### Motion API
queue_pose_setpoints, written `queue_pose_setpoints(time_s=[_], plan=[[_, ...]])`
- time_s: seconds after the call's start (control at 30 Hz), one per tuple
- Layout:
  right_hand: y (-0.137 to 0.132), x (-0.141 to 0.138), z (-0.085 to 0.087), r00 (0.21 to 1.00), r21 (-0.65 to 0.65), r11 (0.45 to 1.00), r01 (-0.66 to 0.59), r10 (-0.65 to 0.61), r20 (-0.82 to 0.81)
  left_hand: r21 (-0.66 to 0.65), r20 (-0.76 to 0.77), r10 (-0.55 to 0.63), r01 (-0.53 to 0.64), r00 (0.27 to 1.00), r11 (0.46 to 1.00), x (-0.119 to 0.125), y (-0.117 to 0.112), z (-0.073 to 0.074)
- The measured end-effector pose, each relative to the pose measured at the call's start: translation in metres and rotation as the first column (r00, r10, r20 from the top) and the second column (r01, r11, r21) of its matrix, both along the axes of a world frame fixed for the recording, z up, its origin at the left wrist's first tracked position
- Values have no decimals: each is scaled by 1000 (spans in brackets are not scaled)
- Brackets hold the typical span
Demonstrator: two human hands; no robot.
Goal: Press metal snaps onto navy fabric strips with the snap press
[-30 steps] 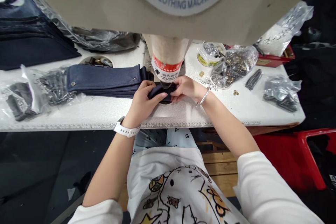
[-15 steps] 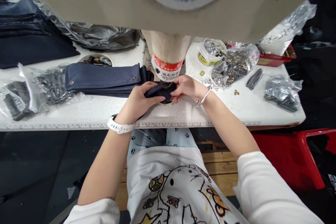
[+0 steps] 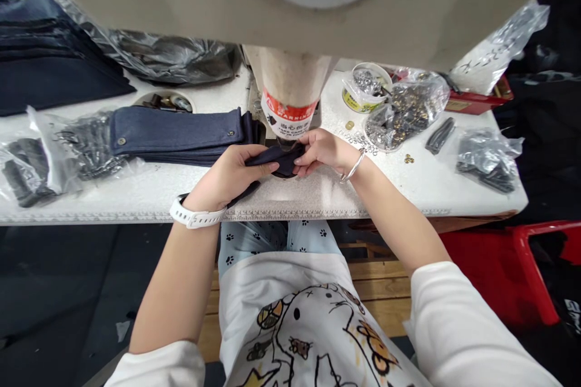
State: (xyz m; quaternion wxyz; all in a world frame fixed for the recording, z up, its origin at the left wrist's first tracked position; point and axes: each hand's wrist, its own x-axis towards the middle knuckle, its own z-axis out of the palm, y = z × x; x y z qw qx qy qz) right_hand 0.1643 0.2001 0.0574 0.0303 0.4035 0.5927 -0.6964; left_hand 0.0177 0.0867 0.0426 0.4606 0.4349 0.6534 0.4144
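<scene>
A dark navy fabric piece lies under the head of a beige pressing machine that carries a red and white warning label. My left hand grips the fabric's left part between thumb and fingers, and a dark strip of it shows below the palm. Close against the machine's tip, my right hand pinches the fabric's right edge. Just left of my left hand lies a stack of folded navy fabric pieces, the top one with a metal snap near each end. The fabric right under the machine's tip is partly hidden.
Right of the machine are a tub of small metal parts, a clear bag of metal fasteners, loose rings and a bag of dark strips. On the left are plastic bags and dark fabric. A ruler tape edges the table.
My left hand has shifted slightly left, still gripping the fabric, and more of its dark strip shows below the palm. My right hand has stayed almost in place.
</scene>
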Motion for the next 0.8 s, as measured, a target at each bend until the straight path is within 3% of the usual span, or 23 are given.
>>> queue_pose_setpoints(time_s=[0.17, 0.4, 0.8], plan=[[0, 0, 2, 1000, -18, 1000, 10, -10, 2, -2, -86, -15, 14, 996, 1000, -1, 0, -2], [-1, -1, 3, 999, -14, 1000, 24, -24, 29, 213, -311, 114, -48, 943, 976, 5, 6, -14], [-1, -1, 4, 998, 12, 999, 35, -36, 50, 294, -196, 224, -160, 955, 942, 15, 6, -24]])
